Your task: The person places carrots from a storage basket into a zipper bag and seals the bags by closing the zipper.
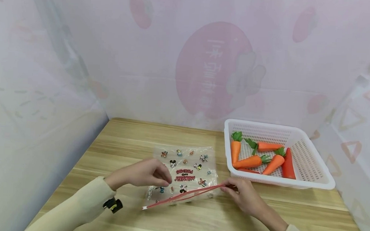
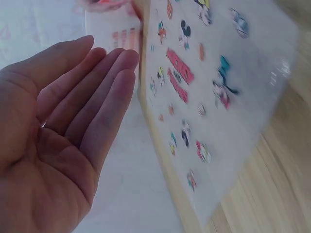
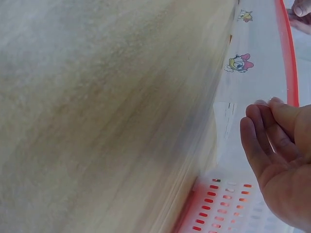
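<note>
A clear zip bag printed with cartoon figures and red lettering lies on the wooden table, its red-edged mouth facing the person and slightly parted. At the right end of that red edge, my right hand pinches the bag between thumb and fingers; the right wrist view shows the same hand at the red strip. My left hand hovers over the bag's left part, holding nothing. In the left wrist view this hand has its fingers extended and slightly bent, apart from the bag.
A white perforated basket stands at the back right, holding several orange carrots with green tops and a red pepper-like piece. Pale printed curtains enclose the wooden table at the back and sides.
</note>
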Action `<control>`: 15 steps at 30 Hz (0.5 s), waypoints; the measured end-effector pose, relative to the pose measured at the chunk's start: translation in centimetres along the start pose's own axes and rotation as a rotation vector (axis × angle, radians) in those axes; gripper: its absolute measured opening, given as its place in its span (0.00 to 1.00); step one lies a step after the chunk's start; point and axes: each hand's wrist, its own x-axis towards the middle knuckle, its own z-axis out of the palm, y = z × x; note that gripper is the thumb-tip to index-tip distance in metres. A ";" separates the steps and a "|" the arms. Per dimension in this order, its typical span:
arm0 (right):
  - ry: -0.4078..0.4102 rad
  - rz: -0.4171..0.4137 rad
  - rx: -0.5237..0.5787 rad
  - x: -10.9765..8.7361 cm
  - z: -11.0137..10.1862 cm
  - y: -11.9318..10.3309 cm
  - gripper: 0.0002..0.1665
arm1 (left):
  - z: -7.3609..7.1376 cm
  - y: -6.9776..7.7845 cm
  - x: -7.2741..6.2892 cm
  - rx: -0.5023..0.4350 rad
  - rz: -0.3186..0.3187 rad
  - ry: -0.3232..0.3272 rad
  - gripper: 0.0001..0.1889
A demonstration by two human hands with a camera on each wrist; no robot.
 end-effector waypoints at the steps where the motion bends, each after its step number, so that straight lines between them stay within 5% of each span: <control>1: -0.003 0.003 0.006 0.0 -0.1 0.0 0.02 | 0.3 0.3 0.6 0.004 0.006 -0.004 0.06; 8: -0.028 0.014 0.019 0.0 -0.3 -0.1 0.02 | 2.3 1.5 3.8 0.021 -0.011 -0.016 0.06; 15: -0.026 -0.003 0.025 0.2 -0.1 -0.2 0.03 | 4.0 1.2 4.4 -0.003 -0.044 -0.033 0.03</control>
